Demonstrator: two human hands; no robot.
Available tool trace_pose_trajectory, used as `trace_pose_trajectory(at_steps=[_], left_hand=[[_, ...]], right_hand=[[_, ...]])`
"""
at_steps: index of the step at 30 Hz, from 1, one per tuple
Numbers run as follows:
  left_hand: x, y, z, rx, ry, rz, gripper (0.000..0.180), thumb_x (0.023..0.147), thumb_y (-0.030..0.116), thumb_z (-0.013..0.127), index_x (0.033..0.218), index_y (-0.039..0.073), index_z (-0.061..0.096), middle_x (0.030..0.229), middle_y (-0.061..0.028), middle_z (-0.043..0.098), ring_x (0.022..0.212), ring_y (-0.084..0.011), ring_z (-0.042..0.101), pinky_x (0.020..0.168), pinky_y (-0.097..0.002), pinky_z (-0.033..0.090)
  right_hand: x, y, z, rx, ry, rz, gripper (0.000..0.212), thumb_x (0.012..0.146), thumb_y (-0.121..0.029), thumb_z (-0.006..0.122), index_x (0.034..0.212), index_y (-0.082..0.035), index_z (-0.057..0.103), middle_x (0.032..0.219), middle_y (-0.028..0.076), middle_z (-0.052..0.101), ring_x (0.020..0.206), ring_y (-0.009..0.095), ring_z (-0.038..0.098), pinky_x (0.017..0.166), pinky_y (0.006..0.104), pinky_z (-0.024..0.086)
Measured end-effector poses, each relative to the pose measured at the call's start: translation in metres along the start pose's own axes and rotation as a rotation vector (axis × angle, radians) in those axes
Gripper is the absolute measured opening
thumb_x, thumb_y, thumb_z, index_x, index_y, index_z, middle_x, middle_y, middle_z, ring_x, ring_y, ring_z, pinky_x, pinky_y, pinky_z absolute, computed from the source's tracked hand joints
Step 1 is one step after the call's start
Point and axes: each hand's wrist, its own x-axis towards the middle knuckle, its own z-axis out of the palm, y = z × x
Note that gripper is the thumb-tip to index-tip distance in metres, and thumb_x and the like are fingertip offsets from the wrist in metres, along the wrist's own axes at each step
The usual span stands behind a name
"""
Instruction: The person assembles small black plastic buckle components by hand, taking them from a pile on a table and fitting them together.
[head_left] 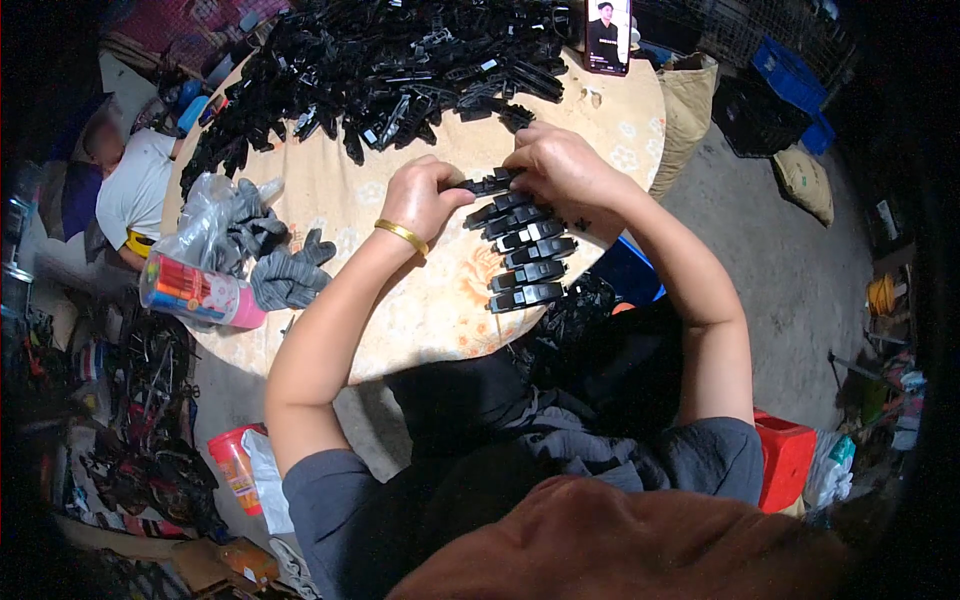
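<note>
At the far end of the row of black plastic parts [530, 252] on the table [410, 325], your left hand [420, 198] and right hand [565, 165] pinch opposite ends of one black piece [488, 185]. Grip lightly and evenly, holding it level without nudging its neighbours.

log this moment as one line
left grip: black part | right grip: same part | nearer: row of black parts | farther: black pile
</note>
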Motion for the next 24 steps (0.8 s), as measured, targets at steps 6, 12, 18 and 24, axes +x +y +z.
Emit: trace_pose_trajectory(at_steps=[6,12,18,24], left_hand=[[-0.001,0.002,0.010,-0.116,0.028,0.067,0.017,0.064,0.011,0.076,0.074,0.001,0.067,0.071,-0.0104,0.059,0.066,-0.0234,0.058,0.061,-0.0325,0.046],[-0.007,0.011,0.008,-0.167,-0.079,0.026,0.016,0.066,0.013,0.075,0.075,0.003,0.065,0.074,-0.0106,0.059,0.074,-0.0262,0.058,0.068,-0.0346,0.046],[-0.004,0.016,0.005,-0.066,-0.178,0.307,0.016,0.071,0.010,0.072,0.083,0.002,0.066,0.081,-0.0101,0.059,0.077,-0.0246,0.058,0.071,-0.0307,0.047],[-0.001,0.014,0.012,-0.034,0.253,0.344,0.024,0.073,0.009,0.068,0.096,0.003,0.064,0.090,-0.0114,0.059,0.085,-0.0282,0.055,0.074,-0.0361,0.046]], right_hand=[[0.007,-0.008,0.013,0.116,0.042,-0.056,0.021,0.067,-0.017,0.072,0.084,-0.004,0.069,0.080,0.013,0.060,0.085,0.031,0.058,0.074,0.0393,0.047],[0.006,0.008,0.007,0.470,-0.100,0.202,0.025,0.074,-0.027,0.070,0.087,-0.005,0.070,0.082,0.013,0.062,0.081,0.030,0.060,0.071,0.0391,0.048],[0.003,0.042,0.009,-0.114,0.262,0.282,0.030,0.074,-0.031,0.070,0.092,-0.006,0.069,0.083,0.014,0.065,0.081,0.031,0.061,0.072,0.0396,0.049],[0.010,0.030,0.014,0.539,0.047,0.369,0.030,0.074,-0.024,0.072,0.094,-0.002,0.070,0.081,0.013,0.069,0.069,0.019,0.064,0.068,0.0300,0.050]])
